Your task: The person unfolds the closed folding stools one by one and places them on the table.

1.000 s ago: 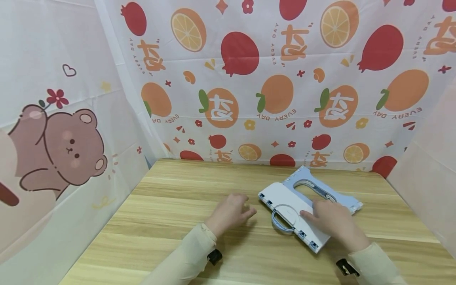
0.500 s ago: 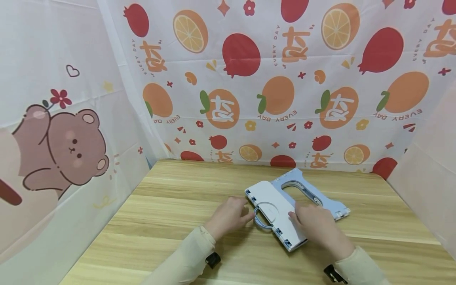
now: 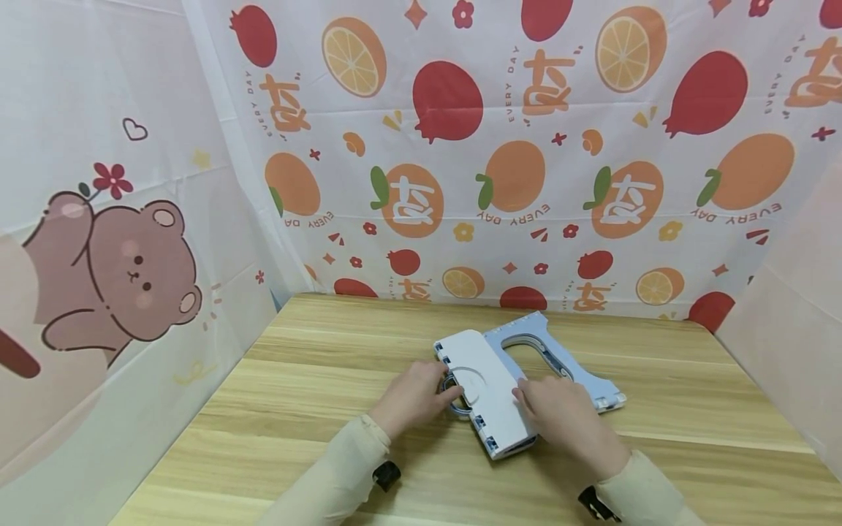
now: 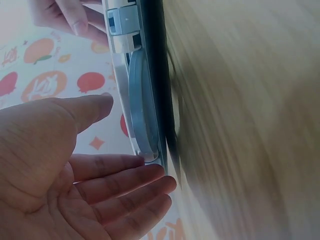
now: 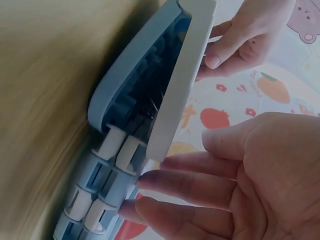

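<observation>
A folding step stool [image 3: 490, 405] in white and light blue plastic lies partly folded on the wooden table, its white panel facing up. The pale blue leg frame [image 3: 579, 380] with a long oval opening spreads toward the back right. My left hand [image 3: 411, 400] is at the carry handle [image 4: 141, 107], thumb apart from the loosely extended fingers, whose tips reach the stool's edge. At the panel's opposite edge is my right hand [image 3: 569, 420]; its extended fingers touch near the hinges [image 5: 102, 185], thumb raised. A narrow gap shows the ribbed blue inside.
The wooden table [image 3: 316, 365] extends around the stool on all sides. A fruit-print curtain [image 3: 500, 153] hangs along the back edge. To the left hangs a white sheet with a bear print [image 3: 141, 270]; another pale sheet [image 3: 799, 307] stands at the right.
The stool has slid left and turned slightly, with my right hand moving left along with it. My left hand stayed near its place, and the handle has come to its fingers.
</observation>
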The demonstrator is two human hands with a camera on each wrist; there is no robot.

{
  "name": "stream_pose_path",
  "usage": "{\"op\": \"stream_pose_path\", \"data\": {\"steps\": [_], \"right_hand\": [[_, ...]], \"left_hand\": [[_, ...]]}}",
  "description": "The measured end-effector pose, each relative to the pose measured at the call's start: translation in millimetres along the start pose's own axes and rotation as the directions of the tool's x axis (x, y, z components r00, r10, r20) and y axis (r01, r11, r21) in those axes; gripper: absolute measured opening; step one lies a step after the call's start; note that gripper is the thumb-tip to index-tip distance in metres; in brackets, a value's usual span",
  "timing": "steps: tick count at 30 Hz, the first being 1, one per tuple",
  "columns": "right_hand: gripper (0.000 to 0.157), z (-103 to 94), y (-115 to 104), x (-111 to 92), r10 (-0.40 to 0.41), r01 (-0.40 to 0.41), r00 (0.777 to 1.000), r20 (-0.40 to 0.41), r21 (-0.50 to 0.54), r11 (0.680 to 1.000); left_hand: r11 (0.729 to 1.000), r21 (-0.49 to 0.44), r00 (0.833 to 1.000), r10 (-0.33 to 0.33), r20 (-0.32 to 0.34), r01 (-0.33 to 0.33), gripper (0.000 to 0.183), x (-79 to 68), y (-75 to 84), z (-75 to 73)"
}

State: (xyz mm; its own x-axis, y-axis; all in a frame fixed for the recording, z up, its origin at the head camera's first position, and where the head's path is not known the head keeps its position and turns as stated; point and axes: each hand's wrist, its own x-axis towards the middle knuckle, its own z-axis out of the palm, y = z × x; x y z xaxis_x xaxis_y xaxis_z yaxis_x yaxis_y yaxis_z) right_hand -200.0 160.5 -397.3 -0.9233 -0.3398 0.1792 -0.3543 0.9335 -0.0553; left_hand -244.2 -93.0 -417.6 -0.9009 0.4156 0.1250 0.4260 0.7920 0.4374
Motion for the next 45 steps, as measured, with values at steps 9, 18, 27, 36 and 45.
{"op": "stream_pose_path", "data": {"steps": [9, 18, 27, 36, 45], "right_hand": [[0.032, -2.8, -20, 5, -0.052, 0.051, 0.999, 0.012, 0.038, 0.998], [0.033, 0.0, -39, 8, -0.159, 0.157, 0.987, 0.009, 0.084, 0.984], [0.044, -6.7, -39, 10, -0.247, 0.202, 0.962, 0.12, 0.305, 0.931], [0.053, -11.8, -7, 5, -0.183, 0.119, 0.973, 0.142, 0.368, 0.922], [0.049, 0.6, 14, -1, -0.163, 0.135, 0.981, 0.109, 0.229, 0.964]], "left_hand": [[0.999, -0.02, 0.999, -0.043, -0.002, 0.043, 0.031, 1.8, -10.0, -3.5], [0.994, -0.038, 0.995, -0.099, -0.003, 0.099, 0.041, 3.2, -23.0, -6.2], [0.984, -0.064, 0.986, -0.165, -0.018, 0.164, 0.057, 3.2, -34.5, -13.0], [0.974, -0.089, 0.977, -0.212, -0.034, 0.208, 0.031, 5.5, -41.6, -17.5], [0.944, -0.148, 0.954, -0.299, -0.01, 0.294, 0.039, 8.4, -47.8, -17.3]]}}
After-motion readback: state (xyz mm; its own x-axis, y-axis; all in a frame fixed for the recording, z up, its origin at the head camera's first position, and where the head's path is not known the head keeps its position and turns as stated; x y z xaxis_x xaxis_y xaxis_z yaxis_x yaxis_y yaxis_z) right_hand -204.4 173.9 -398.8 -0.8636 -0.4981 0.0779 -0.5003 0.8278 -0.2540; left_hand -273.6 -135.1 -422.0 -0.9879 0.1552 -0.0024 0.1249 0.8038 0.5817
